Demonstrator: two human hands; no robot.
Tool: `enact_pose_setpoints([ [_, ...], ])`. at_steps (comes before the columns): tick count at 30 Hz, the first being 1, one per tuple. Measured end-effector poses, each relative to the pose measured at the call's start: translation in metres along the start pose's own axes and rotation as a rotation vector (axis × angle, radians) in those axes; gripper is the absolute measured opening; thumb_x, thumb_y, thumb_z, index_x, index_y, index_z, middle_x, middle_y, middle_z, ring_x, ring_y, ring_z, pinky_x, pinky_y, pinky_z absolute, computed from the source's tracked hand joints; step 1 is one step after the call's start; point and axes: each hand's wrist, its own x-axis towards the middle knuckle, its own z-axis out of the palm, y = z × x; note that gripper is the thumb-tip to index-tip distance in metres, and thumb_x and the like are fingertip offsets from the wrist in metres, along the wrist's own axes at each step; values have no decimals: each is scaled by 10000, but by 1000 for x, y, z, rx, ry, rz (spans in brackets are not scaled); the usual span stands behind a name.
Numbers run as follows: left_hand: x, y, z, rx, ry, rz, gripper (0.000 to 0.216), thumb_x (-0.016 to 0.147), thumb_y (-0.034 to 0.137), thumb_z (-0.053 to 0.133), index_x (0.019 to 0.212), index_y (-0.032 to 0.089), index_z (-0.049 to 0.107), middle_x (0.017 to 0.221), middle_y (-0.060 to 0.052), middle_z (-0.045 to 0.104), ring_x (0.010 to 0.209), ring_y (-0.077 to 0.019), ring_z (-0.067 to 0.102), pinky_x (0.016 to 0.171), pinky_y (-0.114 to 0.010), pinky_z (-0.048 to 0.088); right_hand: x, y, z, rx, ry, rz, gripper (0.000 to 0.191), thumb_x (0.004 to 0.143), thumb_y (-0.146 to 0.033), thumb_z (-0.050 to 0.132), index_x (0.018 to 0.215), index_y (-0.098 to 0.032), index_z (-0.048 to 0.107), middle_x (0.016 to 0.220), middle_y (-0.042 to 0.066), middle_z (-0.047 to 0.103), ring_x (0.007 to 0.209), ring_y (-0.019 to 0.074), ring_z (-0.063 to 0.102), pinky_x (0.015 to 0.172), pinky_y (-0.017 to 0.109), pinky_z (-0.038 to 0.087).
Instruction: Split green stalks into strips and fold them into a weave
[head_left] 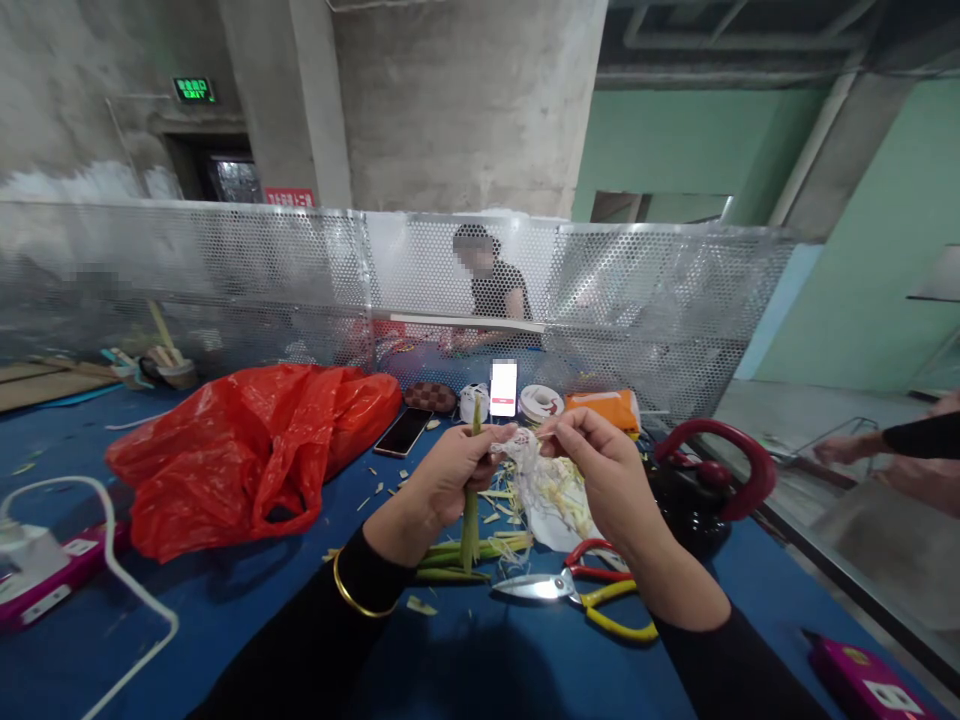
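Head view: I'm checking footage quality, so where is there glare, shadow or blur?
Head view: the blade of the scissors glints and the upright phone glows nearly white; head view, bottom: a soft shadow darkens the blue table; head view, far right: another person's hand looks blurred; head view, center: the held white material lacks clear detail.

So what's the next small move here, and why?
Probably draw the right hand gently away to tease the white strands out. Its fingertips appear pinched at their edge, while the left hand steadies the green stalk with its thumb near the strands. The scissors lie unheld, so cutting seems less immediate.
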Motion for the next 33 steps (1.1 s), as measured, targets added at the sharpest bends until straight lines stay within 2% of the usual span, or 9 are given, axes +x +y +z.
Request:
enact_pose_setpoints([
  [4, 0, 0, 0, -12, 4, -3, 278, 666, 332, 754, 623, 143, 555, 451, 89, 339, 370, -7, 177, 407, -215, 57, 1, 1, 1, 33, 115, 63, 214, 787, -389, 665, 711, -203, 591, 685, 3, 608, 574, 134, 523, 594, 283, 439],
  [7, 0, 0, 0, -11, 23, -2, 253, 666, 327, 752, 658, 136, 586, 446, 92, 330, 370, -9, 170, 409, -211, 54, 0, 0, -1, -111, 180, -93, 121, 796, -327, 665, 789, -219, 610, 700, -10, 588, 634, 148, 531, 630, 292, 432],
  [10, 0, -1, 1, 13, 25, -6, 238, 669, 329, 746, 698, 130, 619, 439, 91, 338, 368, -11, 173, 410, -213, 53, -3, -3, 0, -375, 39, -322, 43, 803, -242, 663, 771, -227, 637, 758, 5, 588, 726, 169, 536, 690, 308, 426],
  [14, -1, -4, 4, 32, 10, -25, 284, 650, 370, 755, 733, 133, 622, 454, 84, 387, 362, -9, 195, 409, -208, 61, -7, -3, 7, -526, -111, -401, 53, 809, -207, 654, 767, -235, 639, 768, 10, 576, 743, 179, 541, 688, 311, 432],
  [17, 1, -6, 6, 20, 29, -4, 313, 648, 392, 753, 743, 135, 601, 501, 61, 468, 357, -5, 232, 400, -198, 76, -8, -2, 8, -520, -86, -369, 129, 838, -195, 599, 712, -222, 596, 731, 2, 568, 713, 169, 531, 678, 302, 418],
  [21, 3, -7, 8, 8, 119, 128, 375, 686, 478, 715, 813, 146, 594, 567, 36, 537, 345, -10, 280, 373, -198, 96, -7, -5, 5, -471, 11, -235, 143, 844, -254, 582, 709, -210, 564, 675, -12, 537, 641, 151, 484, 626, 287, 383],
  [26, -1, -5, 10, 113, -11, 163, 346, 624, 402, 796, 740, 152, 586, 536, 73, 461, 365, -4, 265, 382, -197, 129, -7, -1, 4, -381, 7, -121, 165, 831, -303, 593, 707, -201, 557, 656, -21, 509, 628, 140, 449, 602, 275, 358],
  [29, -2, -6, 11, 140, 10, 163, 338, 632, 399, 788, 658, 139, 574, 508, 73, 424, 394, -14, 282, 401, -194, 156, -6, 2, 6, -247, -2, -44, 179, 819, -316, 613, 696, -196, 562, 649, -23, 514, 629, 134, 457, 604, 268, 365],
  [33, 1, -7, 9, 119, 49, 163, 347, 662, 416, 764, 638, 140, 554, 491, 73, 411, 383, -17, 268, 396, -196, 137, -3, 2, 5, 74, 39, 137, 225, 776, -362, 670, 680, -192, 557, 606, -37, 527, 549, 108, 465, 555, 245, 375],
])
